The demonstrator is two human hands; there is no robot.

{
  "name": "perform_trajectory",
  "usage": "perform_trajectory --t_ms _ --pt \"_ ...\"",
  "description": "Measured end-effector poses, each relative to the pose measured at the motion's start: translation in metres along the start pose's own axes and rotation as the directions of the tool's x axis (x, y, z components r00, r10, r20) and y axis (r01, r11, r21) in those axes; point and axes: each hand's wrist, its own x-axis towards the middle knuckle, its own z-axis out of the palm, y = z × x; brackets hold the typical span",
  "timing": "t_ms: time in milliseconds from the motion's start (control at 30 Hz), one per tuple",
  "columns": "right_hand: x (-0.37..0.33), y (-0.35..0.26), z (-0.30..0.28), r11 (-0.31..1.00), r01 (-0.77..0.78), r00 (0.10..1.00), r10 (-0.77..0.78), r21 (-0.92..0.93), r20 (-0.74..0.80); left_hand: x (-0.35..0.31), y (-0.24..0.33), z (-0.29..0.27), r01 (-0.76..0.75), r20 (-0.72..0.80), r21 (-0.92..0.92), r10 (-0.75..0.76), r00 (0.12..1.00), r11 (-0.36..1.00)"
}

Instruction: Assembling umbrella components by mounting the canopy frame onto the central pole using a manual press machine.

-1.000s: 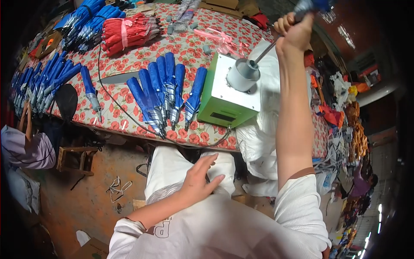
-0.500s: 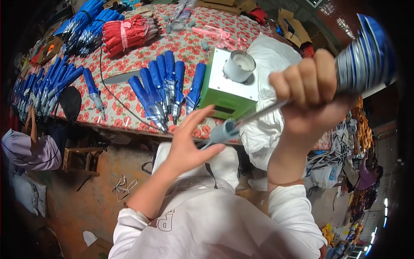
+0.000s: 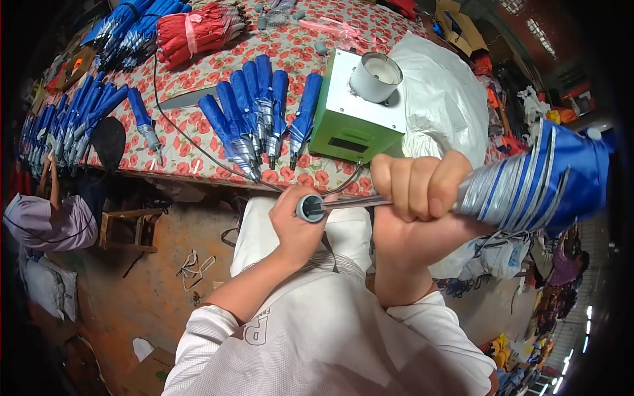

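Head view: nearest, the right hand (image 3: 419,204) was clenched round the blue umbrella (image 3: 548,181) where its slim shaft (image 3: 360,202) met the folds; the left hand (image 3: 294,228) had its fingers wrapped about the grey handle (image 3: 310,208), the shaft running into its hollow mouth. Bracing that handle firmly and keeping the shaft centred seemed wisest, since a sideways push could have bent the metal. The umbrella pointed off to the right, its blue fabric gathered in silver-edged pleats, a pale knob (image 3: 594,134) at the end. Beyond, on the flowered tablecloth (image 3: 290,46), lay folded umbrellas (image 3: 265,82), and beside them stood a green box (image 3: 350,122) topped by a grey cup (image 3: 377,78).
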Motion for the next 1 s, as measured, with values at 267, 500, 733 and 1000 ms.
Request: perform_trajectory --t_ms 267,500,733,1000 --pt "-0.011 0.006 -0.006 0.999 -0.037 0.999 0.036 -0.03 -0.019 0.056 0.026 -0.045 0.407 0.955 -0.038 -0.088 0.285 0.913" --pt "-0.016 0.007 -0.012 0.997 -0.08 0.994 0.081 0.017 -0.077 0.009 0.003 -0.014 0.108 0.522 -0.02 -0.081 0.849 0.994" --pt "0.002 -0.005 -0.014 0.982 -0.123 0.988 0.135 -0.144 0.075 0.015 -0.002 -0.02 -0.097 0.193 0.043 0.087 0.977 0.994" --pt "0.0 0.013 -0.027 0.834 -0.277 0.893 0.407 -0.478 0.191 0.016 0.043 -0.047 0.102 0.25 0.038 -0.108 0.962 0.994"
